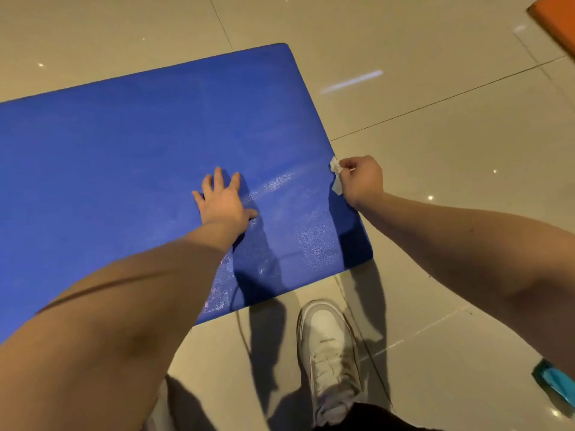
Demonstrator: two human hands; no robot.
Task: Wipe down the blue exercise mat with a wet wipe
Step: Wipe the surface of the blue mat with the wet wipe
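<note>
The blue exercise mat (130, 157) lies flat on the tiled floor and fills the left and middle of the view. Damp, shiny streaks show on its near right part. My left hand (222, 200) presses flat on the mat with the fingers spread. My right hand (361, 180) is at the mat's right edge, its fingers curled round a small crumpled white wet wipe (335, 171) that touches the edge.
Beige glossy floor tiles (435, 126) surround the mat. My white sneaker (329, 353) stands just in front of the mat's near edge. An orange object (557, 20) lies at the top right corner, and a teal packet (553, 384) at the lower right.
</note>
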